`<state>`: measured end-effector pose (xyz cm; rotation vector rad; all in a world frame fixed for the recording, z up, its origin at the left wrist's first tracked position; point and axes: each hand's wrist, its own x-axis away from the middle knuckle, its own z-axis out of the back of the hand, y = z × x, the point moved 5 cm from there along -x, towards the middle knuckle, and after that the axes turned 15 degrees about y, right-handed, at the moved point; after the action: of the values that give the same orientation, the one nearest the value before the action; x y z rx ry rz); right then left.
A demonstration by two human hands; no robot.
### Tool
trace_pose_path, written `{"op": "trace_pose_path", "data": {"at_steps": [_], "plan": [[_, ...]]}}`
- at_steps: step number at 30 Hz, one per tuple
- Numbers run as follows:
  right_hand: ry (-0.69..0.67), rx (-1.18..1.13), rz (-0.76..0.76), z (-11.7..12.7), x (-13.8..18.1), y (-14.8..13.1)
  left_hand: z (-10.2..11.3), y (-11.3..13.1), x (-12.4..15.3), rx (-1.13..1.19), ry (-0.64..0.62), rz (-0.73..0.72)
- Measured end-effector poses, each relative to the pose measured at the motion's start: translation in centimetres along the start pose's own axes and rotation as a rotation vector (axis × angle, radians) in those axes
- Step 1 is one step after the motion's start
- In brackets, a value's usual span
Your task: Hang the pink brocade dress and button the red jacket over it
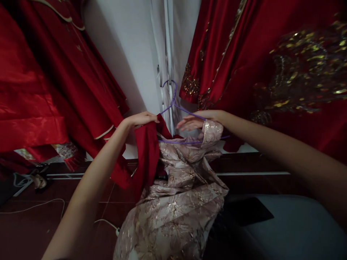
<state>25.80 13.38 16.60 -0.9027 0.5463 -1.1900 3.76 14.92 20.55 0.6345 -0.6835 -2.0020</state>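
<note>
A purple wire hanger (174, 95) hangs by its hook against a narrow white upright strip. On it is a pale pink and gold floral dress (176, 216), whose right strap (213, 131) sits over the hanger's right arm. Red cloth (148, 150) drapes down from the hanger's left side. My left hand (145, 118) is closed on the top of this red cloth, at the left shoulder. My right hand (192, 122) reaches behind the hanger's right arm, beside the strap, fingers stretched out and apart from the cloth.
Red garments (54, 90) hang at the left, and more red garments with gold sequins (311, 68) hang at the right. A grey padded surface (292, 224) holds a dark flat object (249, 210) at lower right. White cables (35, 205) lie on the dark red tiled floor.
</note>
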Motion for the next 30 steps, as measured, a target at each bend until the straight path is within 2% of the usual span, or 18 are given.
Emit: {"op": "trace_pose_path", "data": {"at_steps": [3, 6, 11, 15, 18, 20, 22, 25, 27, 30], "plan": [[-0.001, -0.031, 0.016, -2.1, -0.9, -1.5, -0.1, -0.5, -0.7, 0.060, -0.068, 0.070], [0.001, -0.013, -0.039, -3.3, -2.0, -1.6, -0.2, -0.9, -1.0, 0.178, -0.090, 0.115], [0.050, -0.034, -0.104, -2.9, -2.7, -1.0, -0.9, -2.2, -0.9, 0.364, -0.077, 0.157], [-0.123, -0.122, -0.171, -3.7, -2.1, -0.5, -1.2, -2.9, -0.6, 0.462, -0.095, 0.188], [-0.231, -0.140, -0.102, -4.3, -2.3, -0.3, -1.2, -2.7, -0.5, 0.455, -0.086, 0.158], [-0.230, -0.099, -0.038, -4.3, -2.9, 0.0, -1.6, -2.2, -0.3, 0.383, -0.070, 0.064], [-0.069, 0.067, 0.034, -3.2, -3.9, 0.3, -2.4, -1.8, -0.2, 0.241, 0.019, -0.085], [0.392, 0.432, 0.150, 0.7, -4.6, -0.1, -3.5, -1.6, 0.1, -0.027, 0.330, -0.281], [0.629, 0.571, 0.156, 3.7, -3.7, -0.3, -4.2, -1.9, 0.4, -0.148, 0.503, -0.335], [0.882, 0.771, 0.094, 8.2, -0.5, 0.3, -4.9, -2.0, 0.6, -0.204, 0.575, -0.366]]}}
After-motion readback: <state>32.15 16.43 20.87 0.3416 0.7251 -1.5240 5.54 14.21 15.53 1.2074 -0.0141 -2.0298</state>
